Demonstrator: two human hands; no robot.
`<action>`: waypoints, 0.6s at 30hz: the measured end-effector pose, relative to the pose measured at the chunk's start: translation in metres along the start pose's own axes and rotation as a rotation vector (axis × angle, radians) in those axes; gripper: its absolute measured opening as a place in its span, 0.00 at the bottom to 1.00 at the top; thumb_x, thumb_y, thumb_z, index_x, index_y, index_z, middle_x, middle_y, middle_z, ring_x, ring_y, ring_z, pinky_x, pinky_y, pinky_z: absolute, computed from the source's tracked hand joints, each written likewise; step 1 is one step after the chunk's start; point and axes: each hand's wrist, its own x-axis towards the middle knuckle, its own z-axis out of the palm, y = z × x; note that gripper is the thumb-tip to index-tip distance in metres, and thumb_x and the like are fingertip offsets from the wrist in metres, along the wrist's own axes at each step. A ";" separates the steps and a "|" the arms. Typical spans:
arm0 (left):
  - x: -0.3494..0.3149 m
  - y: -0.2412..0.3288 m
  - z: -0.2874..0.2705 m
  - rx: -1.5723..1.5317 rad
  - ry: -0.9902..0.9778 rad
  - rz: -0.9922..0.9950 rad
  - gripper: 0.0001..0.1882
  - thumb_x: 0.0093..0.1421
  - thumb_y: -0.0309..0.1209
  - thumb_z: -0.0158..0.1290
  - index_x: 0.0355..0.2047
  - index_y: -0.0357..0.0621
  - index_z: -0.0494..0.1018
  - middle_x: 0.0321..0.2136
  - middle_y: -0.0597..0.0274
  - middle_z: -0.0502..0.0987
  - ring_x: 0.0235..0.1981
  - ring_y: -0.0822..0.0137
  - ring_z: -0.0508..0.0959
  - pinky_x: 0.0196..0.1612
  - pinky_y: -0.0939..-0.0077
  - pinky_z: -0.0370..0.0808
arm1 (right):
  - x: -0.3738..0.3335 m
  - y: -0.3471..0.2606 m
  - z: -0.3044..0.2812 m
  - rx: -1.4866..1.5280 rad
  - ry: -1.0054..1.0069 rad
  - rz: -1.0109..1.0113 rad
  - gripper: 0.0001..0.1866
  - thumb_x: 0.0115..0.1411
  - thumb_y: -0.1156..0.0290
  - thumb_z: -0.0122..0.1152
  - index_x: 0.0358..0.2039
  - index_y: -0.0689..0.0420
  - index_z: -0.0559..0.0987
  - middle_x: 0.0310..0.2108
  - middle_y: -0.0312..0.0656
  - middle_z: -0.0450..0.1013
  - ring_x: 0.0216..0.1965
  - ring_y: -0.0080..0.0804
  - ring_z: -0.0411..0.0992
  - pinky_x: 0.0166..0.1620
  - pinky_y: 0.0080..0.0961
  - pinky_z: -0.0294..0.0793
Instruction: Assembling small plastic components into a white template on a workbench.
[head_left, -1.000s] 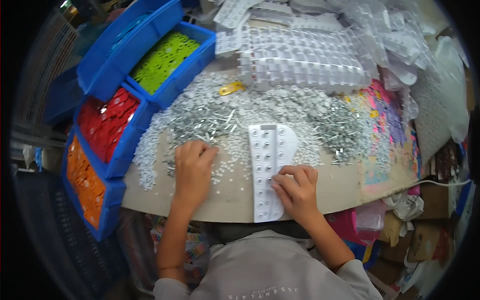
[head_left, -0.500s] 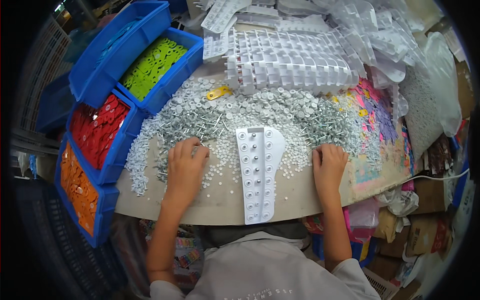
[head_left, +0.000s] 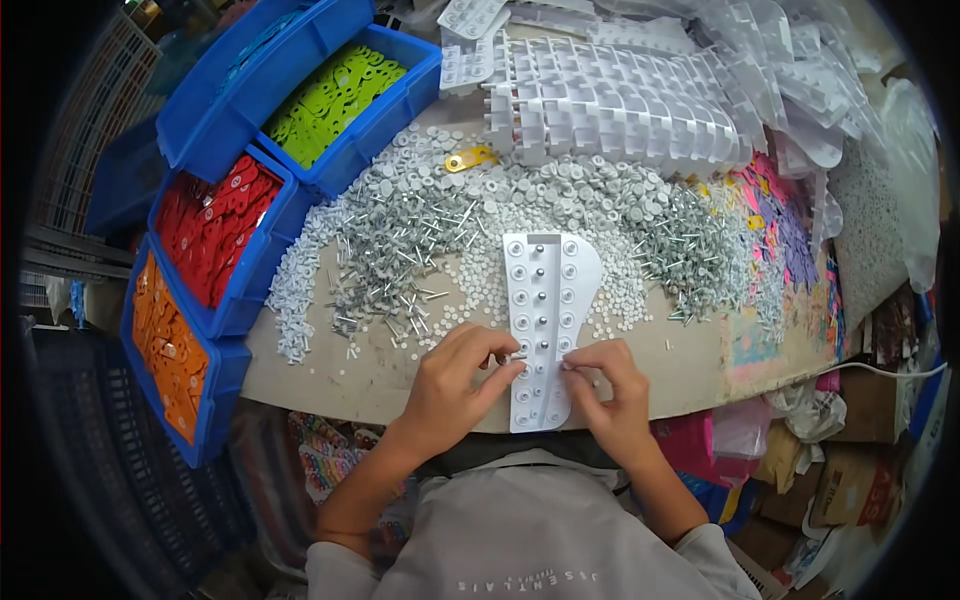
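A long white plastic panel [head_left: 583,275] lies at the table's near edge, with round sockets down both sides and metal pins in its middle channel. My left hand [head_left: 450,390] is at the panel's left side, thumb and forefinger pinched round what looks like a small metal pin [head_left: 519,355]. On the opposite side, my right hand [head_left: 615,390] has its thumb and forefinger together over the right row of sockets. What those fingertips hold is too small to make out. Loose metal pins [head_left: 400,235] and small white discs [head_left: 475,275] spread beyond both hands.
Blue bins at left hold green [head_left: 335,105], red [head_left: 215,230] and orange [head_left: 165,345] plastic pieces. A stack of white panels [head_left: 620,105] stands at the back. Pink and purple pieces [head_left: 785,225] lie at right, beside a bag of small grains [head_left: 865,220].
Both hands have come from the pin piles inward and toward me, onto the two sides of the white panel. The whole view has shifted slightly.
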 end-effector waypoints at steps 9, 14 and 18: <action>-0.011 -0.005 0.004 0.032 0.089 0.108 0.09 0.52 0.19 0.68 0.32 0.37 0.80 0.30 0.61 0.79 0.30 0.68 0.75 0.31 0.76 0.71 | -0.003 0.014 0.019 -0.178 -0.038 -0.163 0.13 0.49 0.86 0.69 0.35 0.59 0.80 0.34 0.39 0.80 0.35 0.38 0.73 0.40 0.33 0.73; -0.016 -0.008 0.017 -0.079 0.034 0.000 0.09 0.51 0.20 0.68 0.33 0.38 0.80 0.30 0.61 0.81 0.30 0.65 0.76 0.32 0.73 0.72 | 0.002 0.008 0.014 -0.217 -0.067 -0.222 0.15 0.49 0.86 0.68 0.37 0.59 0.81 0.36 0.40 0.80 0.37 0.40 0.72 0.42 0.33 0.73; -0.018 -0.020 0.031 -0.026 -0.018 0.160 0.09 0.50 0.21 0.68 0.31 0.40 0.80 0.29 0.62 0.81 0.29 0.61 0.76 0.35 0.69 0.72 | 0.004 0.005 0.006 -0.216 -0.172 -0.216 0.16 0.51 0.87 0.64 0.41 0.59 0.81 0.42 0.42 0.78 0.42 0.43 0.71 0.45 0.35 0.72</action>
